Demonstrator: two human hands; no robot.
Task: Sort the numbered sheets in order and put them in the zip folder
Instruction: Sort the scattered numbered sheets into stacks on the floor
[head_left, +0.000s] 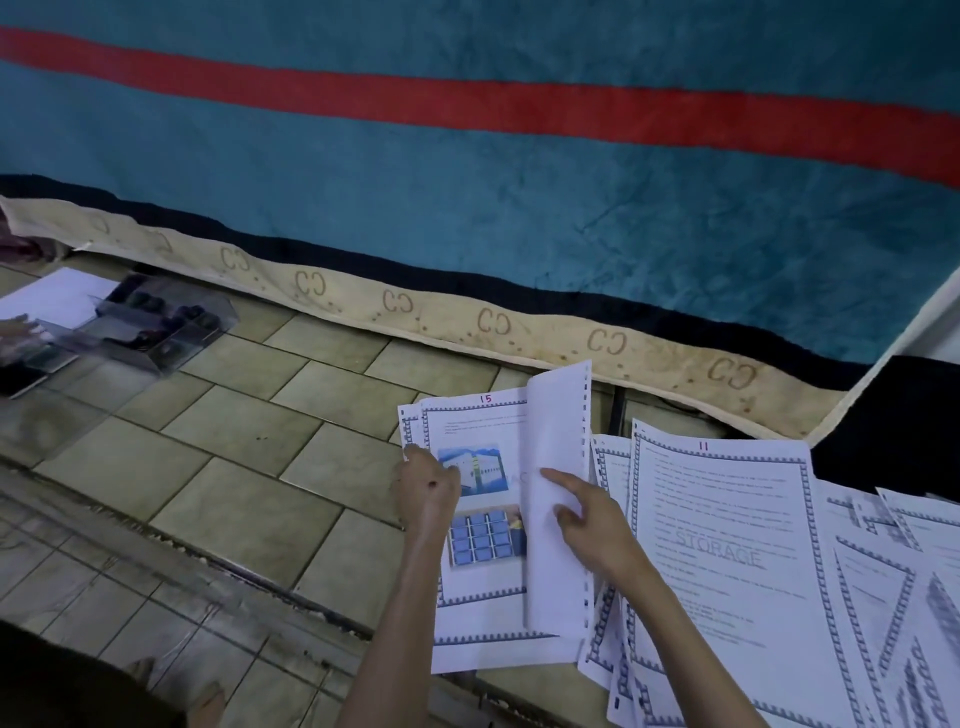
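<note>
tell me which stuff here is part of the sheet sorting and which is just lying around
Part of the job:
- sheet marked 15, pinched at its edge by the left hand
- lifted sheet, held up by the right hand
- sheet marked 11
- loose sheets fanned to the right

Lying about:
- clear plastic organiser
- blank white paper
- teal blanket
- black cloth

No zip folder shows.

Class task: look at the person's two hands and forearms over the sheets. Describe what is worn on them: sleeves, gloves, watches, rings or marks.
Both forearms are bare up to the bottom edge of the picture, with no sleeves showing. The left hand and the right hand wear no gloves. No watch, bracelet or ring can be seen. The left hand has a small dark spot on its back.
</note>
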